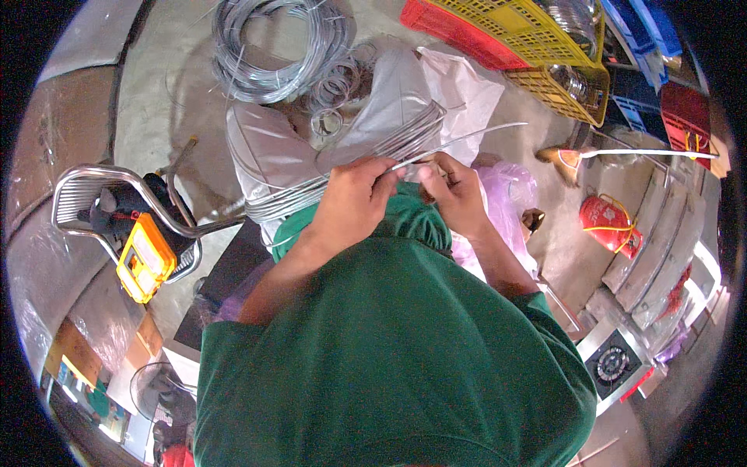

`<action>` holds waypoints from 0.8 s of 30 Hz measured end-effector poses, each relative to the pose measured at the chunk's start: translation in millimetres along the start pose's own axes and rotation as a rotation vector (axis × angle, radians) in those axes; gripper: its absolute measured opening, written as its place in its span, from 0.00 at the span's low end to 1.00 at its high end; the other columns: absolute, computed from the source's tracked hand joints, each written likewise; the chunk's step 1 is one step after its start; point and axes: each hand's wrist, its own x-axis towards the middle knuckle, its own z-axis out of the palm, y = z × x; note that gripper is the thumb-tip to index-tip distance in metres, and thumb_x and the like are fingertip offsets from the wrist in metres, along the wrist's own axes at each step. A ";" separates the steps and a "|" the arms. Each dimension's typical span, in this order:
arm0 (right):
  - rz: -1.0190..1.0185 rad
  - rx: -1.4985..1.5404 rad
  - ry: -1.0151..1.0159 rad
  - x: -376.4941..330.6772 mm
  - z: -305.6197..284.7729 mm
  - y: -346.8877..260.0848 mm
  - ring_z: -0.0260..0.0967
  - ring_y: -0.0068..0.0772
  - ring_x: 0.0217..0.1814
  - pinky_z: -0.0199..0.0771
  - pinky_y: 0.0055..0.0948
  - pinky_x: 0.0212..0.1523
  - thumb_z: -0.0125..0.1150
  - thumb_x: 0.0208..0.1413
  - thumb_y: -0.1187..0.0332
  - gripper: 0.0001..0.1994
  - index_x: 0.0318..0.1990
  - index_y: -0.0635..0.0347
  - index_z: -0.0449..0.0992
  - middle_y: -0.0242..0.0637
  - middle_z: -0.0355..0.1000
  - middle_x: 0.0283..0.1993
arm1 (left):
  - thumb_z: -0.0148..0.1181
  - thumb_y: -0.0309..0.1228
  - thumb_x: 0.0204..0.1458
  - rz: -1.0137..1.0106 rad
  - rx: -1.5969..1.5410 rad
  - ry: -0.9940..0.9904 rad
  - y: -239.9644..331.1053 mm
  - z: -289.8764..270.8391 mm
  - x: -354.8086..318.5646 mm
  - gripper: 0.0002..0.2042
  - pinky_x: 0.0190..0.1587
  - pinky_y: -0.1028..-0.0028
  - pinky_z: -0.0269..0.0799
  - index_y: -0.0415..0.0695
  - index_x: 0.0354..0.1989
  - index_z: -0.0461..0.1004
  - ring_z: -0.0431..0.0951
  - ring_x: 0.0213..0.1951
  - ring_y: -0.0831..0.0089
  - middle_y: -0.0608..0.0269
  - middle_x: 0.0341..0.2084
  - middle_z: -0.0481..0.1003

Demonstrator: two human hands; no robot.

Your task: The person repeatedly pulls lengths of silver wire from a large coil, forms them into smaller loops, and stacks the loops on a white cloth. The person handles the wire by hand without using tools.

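A bundle of grey metal wire (284, 204) lies in a loop across my lap, over grey trousers (264, 148). My left hand (354, 198) is closed on the wire, thumb and fingers pinching it near the middle. One loose wire end sticks out past the fingers toward the upper right. Close beside it, my right hand (453, 194) has thumb and forefinger pressed together just below that free end. Whatever lies in the right pinch is too small to make out. Behind the hands is my green shirt (389, 335).
Ahead on the floor are a large wire coil (233, 70) and small wire rings (336, 89). To the left stands a metal chair (144, 175) with a yellow case (146, 258). Yellow crates (513, 31), a broom (562, 165), a red gas cylinder (608, 224) and a stove (613, 362) are rightward.
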 end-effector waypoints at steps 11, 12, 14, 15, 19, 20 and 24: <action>-0.432 0.209 0.049 63.7 29.8 -86.2 0.68 0.18 0.25 0.67 0.20 0.27 0.62 0.62 0.62 0.11 0.37 0.63 0.75 0.30 0.72 0.25 | 0.50 0.36 0.66 0.089 -0.116 0.166 16.7 -39.0 14.2 0.15 0.28 0.71 0.69 0.36 0.37 0.76 0.73 0.22 0.74 0.59 0.18 0.74; -0.501 0.191 0.067 71.2 31.9 -98.7 0.68 0.18 0.25 0.67 0.20 0.28 0.62 0.62 0.62 0.12 0.37 0.63 0.75 0.31 0.72 0.26 | 0.50 0.36 0.66 0.116 -0.098 0.196 19.2 -44.7 17.0 0.15 0.28 0.71 0.69 0.36 0.36 0.76 0.73 0.22 0.75 0.60 0.18 0.73; -0.580 0.233 0.075 83.3 38.8 -123.1 0.68 0.19 0.27 0.67 0.20 0.29 0.63 0.62 0.61 0.12 0.36 0.63 0.75 0.31 0.73 0.28 | 0.47 0.35 0.67 0.212 -0.124 0.301 24.1 -52.7 25.8 0.15 0.28 0.72 0.68 0.37 0.36 0.76 0.72 0.23 0.77 0.63 0.17 0.72; -0.618 0.238 0.130 89.0 42.4 -135.1 0.69 0.19 0.28 0.68 0.20 0.30 0.62 0.62 0.61 0.12 0.37 0.63 0.75 0.31 0.73 0.28 | 0.47 0.35 0.67 0.223 -0.120 0.332 26.1 -56.7 30.2 0.16 0.28 0.73 0.67 0.37 0.36 0.76 0.71 0.23 0.78 0.64 0.17 0.71; -0.796 0.378 0.192 118.7 54.6 -180.3 0.75 0.30 0.38 0.77 0.31 0.40 0.59 0.64 0.62 0.12 0.42 0.63 0.72 0.34 0.75 0.34 | 0.45 0.36 0.68 0.262 -0.207 0.408 30.6 -68.5 44.3 0.17 0.27 0.76 0.63 0.37 0.35 0.75 0.65 0.23 0.82 0.70 0.18 0.68; -0.831 0.489 0.209 125.2 62.9 -189.6 0.76 0.33 0.40 0.79 0.35 0.42 0.58 0.65 0.62 0.12 0.43 0.63 0.71 0.36 0.75 0.36 | 0.45 0.37 0.68 0.275 -0.225 0.427 31.3 -68.6 46.9 0.16 0.27 0.76 0.63 0.38 0.35 0.75 0.65 0.23 0.82 0.70 0.18 0.67; -0.799 0.725 -0.015 132.6 65.7 -225.8 0.79 0.47 0.39 0.83 0.47 0.40 0.52 0.67 0.59 0.13 0.45 0.61 0.66 0.44 0.75 0.40 | 0.46 0.38 0.67 0.320 -0.230 0.452 35.6 -70.0 53.1 0.16 0.27 0.76 0.63 0.39 0.36 0.74 0.65 0.23 0.82 0.72 0.18 0.67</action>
